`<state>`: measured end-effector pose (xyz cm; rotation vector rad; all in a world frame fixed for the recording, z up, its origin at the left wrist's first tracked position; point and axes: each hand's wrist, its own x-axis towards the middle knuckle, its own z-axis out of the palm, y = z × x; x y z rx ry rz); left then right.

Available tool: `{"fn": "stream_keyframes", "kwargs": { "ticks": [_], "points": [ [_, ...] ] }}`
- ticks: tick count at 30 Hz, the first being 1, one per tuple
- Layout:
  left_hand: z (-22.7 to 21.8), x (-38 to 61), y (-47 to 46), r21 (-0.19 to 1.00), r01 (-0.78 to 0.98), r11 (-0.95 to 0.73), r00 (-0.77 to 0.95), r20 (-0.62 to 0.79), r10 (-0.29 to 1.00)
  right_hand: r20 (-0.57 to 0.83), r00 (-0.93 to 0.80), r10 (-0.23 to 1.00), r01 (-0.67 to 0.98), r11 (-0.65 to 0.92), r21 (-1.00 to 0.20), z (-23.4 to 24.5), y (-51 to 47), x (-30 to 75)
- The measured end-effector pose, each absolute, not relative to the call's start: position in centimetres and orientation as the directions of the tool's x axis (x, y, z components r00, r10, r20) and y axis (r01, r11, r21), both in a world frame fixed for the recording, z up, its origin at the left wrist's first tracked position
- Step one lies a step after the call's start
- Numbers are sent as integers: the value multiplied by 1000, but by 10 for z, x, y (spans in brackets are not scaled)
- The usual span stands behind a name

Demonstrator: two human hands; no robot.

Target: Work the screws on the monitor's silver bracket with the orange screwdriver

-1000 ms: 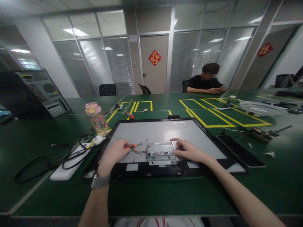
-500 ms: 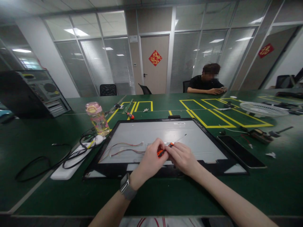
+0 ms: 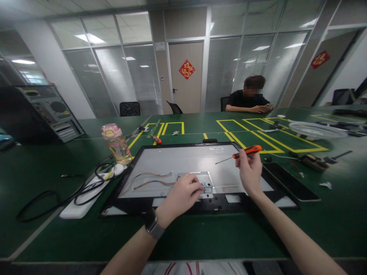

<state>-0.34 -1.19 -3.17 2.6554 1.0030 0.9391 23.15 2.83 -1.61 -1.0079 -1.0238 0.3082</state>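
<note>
A flat display panel [image 3: 160, 158] with a black frame lies back side up on the table. My right hand [image 3: 251, 173] is raised over its right part, closed round the orange-and-black handle of a screwdriver [image 3: 249, 151]. The screwdriver's thin shaft points left and slightly down, apart from the panel. My left hand [image 3: 183, 193] rests at the panel's lower middle. Its fingers are curled together at a metal bracket [image 3: 210, 178]; what they pinch, if anything, is hidden. Thin wires [image 3: 151, 182] lie on the panel just left of that hand.
Left of the panel are a white power strip [image 3: 77, 204], a black cable [image 3: 54, 191] and a pink-lidded bottle [image 3: 119, 147]. On the right lie a black phone [image 3: 289, 181] and a racket [image 3: 317, 130]. A person [image 3: 248, 97] sits across the green table [image 3: 183, 238].
My right hand has moved up and right, away from my left hand, with the screwdriver, whose tip has swung from right to left. The metal bracket is now uncovered.
</note>
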Motion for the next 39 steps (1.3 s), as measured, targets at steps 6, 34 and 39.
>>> {"fn": "stream_keyframes", "kwargs": {
  "ticks": [6,34,39],
  "points": [
    [-35,2,-11,206,598,-775,627,482,612,381,568,730,-135,539,-832,-18,41,237],
    [-16,-43,5,579,678,-453,453,156,878,304,478,824,-262,463,-847,-19,38,231],
    [-10,-46,3,570,650,-503,504,171,846,305,480,822,-245,460,-853,-20,38,230]
  ]
}}
